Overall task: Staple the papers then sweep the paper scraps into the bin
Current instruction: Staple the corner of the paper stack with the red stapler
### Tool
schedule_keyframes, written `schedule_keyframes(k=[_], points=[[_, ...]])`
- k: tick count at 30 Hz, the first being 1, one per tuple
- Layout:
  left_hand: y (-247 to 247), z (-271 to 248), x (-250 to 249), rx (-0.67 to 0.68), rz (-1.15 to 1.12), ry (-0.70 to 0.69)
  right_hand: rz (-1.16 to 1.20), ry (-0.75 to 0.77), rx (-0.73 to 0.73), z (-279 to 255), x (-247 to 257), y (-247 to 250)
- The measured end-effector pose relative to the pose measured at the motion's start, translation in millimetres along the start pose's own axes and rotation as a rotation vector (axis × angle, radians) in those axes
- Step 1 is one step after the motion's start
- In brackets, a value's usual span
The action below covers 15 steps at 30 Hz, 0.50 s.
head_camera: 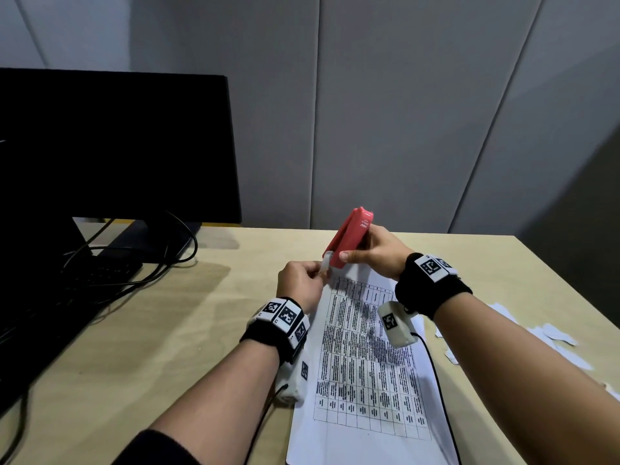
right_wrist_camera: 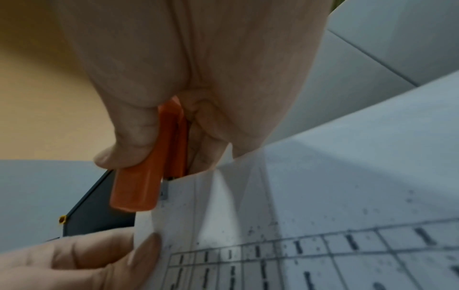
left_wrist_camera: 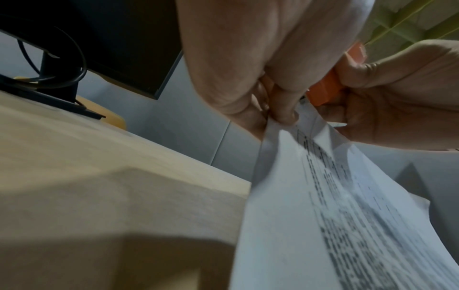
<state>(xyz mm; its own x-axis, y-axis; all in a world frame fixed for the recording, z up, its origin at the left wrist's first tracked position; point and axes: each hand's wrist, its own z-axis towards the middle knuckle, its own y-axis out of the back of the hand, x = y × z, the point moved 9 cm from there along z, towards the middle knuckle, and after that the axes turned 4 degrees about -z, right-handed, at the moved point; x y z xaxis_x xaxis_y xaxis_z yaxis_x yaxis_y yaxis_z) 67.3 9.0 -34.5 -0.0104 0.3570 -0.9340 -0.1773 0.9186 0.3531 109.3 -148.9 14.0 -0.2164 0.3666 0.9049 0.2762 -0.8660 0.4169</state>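
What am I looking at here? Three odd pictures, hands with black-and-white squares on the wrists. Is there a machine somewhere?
No machine: a person works with bare hands. The wide picture comes from a head-worn camera; the two close-ups come from cameras strapped to each wrist, beside those patterned markers. The right hand grips a red stapler, its mouth over the corner of the printed papers. The left hand pinches that corner, lifted off the wooden desk. Torn paper scraps lie to the right; a dark monitor stands on the left. No bin is visible.
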Motion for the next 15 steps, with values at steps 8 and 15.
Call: schedule_keyframes(k=[8,15], points=[[5,-7,-22,0.088,-0.136,-0.141,0.033,0.011,-0.028,2,-1,0],[9,1,-20,0.005,-0.170,-0.150,-0.002,0.023,-0.044,8,4,-7]])
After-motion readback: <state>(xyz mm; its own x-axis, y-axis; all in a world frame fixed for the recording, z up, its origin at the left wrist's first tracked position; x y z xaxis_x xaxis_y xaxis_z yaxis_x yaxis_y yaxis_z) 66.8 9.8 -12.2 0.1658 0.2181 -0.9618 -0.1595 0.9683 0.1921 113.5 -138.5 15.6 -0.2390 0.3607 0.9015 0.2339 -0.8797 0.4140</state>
